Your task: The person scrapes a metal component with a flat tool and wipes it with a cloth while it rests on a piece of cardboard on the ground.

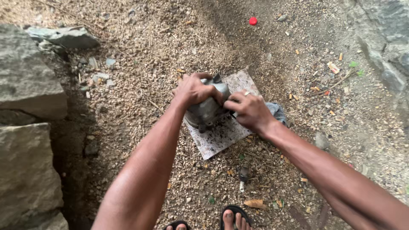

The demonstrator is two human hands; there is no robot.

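Observation:
A grey, grimy metal engine part (208, 110) rests on a stained sheet of white paper (217, 138) laid on gravelly ground. My left hand (195, 90) grips the top left of the part, fingers curled over its upper edge. On the part's right side sits my right hand (249, 110), a ring on one finger, its fingertips pressed against the metal. A crumpled blue-grey cloth (277, 111) lies just behind my right wrist, partly hidden.
Large grey rocks (25, 85) line the left side and another rock face (383, 38) the upper right. A red bottle cap (253, 21) lies far ahead. A small dark tool (243, 175) lies near my sandalled feet (234, 217). Litter and dry leaves dot the gravel.

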